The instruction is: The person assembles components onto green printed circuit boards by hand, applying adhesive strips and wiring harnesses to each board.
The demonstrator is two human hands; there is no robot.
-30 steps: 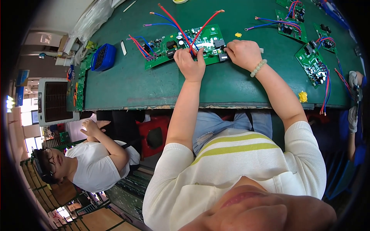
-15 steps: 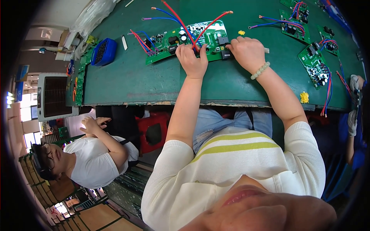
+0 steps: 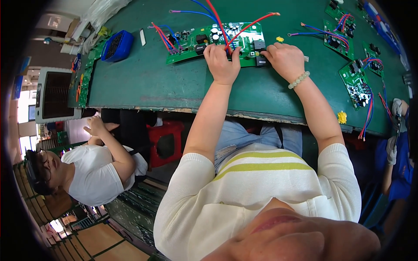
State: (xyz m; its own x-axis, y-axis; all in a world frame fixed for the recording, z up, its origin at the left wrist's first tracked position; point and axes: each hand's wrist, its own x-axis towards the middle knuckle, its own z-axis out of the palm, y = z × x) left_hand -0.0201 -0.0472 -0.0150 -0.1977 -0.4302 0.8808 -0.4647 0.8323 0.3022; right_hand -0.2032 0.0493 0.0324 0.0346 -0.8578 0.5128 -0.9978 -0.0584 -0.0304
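A green circuit board (image 3: 246,41) with black and white components lies across the far middle of the table. My left hand (image 3: 223,64) is closed at its near edge, thumb raised beside the feet of a red wire (image 3: 252,27) and blue wires (image 3: 193,14); these rise from the board between thumb and fingers. At the right end of the board my right hand (image 3: 286,61) is closed, with thumb and fingertips at the board's edge beside the black blocks. What its fingertips press is partly hidden. A second board (image 3: 178,52) with red and blue leads adjoins on the left.
Several wired circuit boards (image 3: 355,82) lie at the right. A blue bin (image 3: 117,45) of dark small parts stands left, near a white strip (image 3: 143,37). Yellow pieces (image 3: 342,117) lie on the green table (image 3: 143,82). One person (image 3: 98,174) sits left; gloved hands (image 3: 397,106) show far right.
The whole view has shifted slightly. Both hands keep about the same places on the board, and neither has visibly let go.
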